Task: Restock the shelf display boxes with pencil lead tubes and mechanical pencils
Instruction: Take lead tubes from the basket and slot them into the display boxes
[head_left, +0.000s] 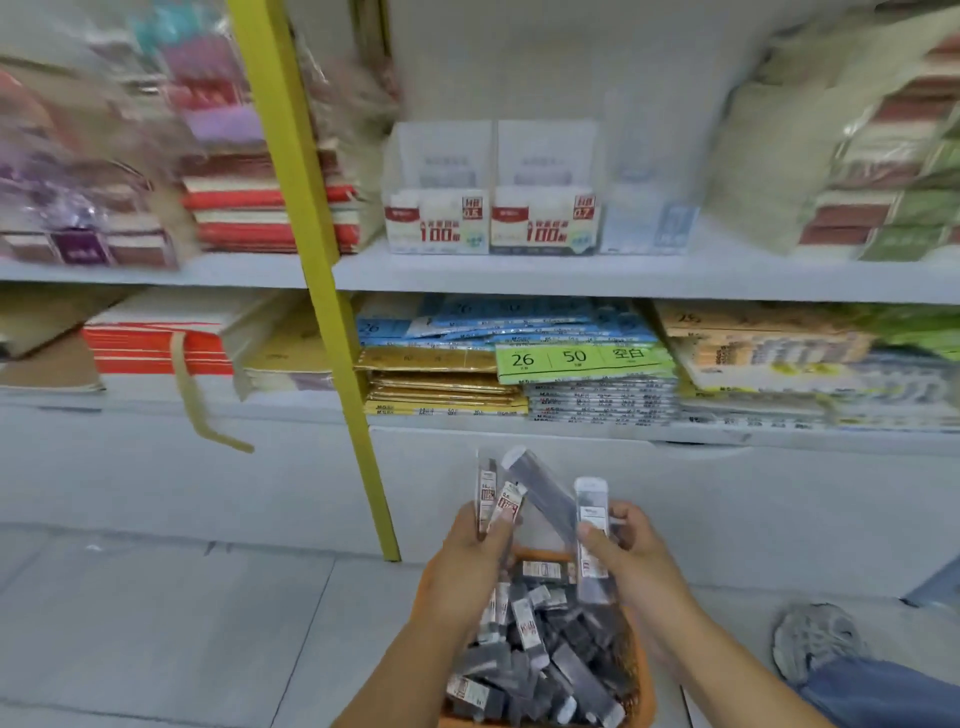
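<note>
My left hand (475, 551) grips a fan of three pencil lead tubes (501, 499) above an orange basket (647, 691). My right hand (631, 556) pinches one more lead tube (592, 535) upright beside them. The basket holds several more grey lead tubes (540, 660) with white labels. On the upper shelf stand three display boxes: a red-labelled HB 0.5 box (439, 218), an HB 0.7 box (545, 218), and a clear blue-labelled box (649, 223). Their insides look nearly empty, though the picture is blurred.
A yellow upright post (311, 270) divides the shelving. Stacked notebooks (260, 208) lie at left and bagged packs (857, 156) at right of the boxes. The lower shelf carries paper packs (519, 364). My shoe (815, 639) is on the floor at right.
</note>
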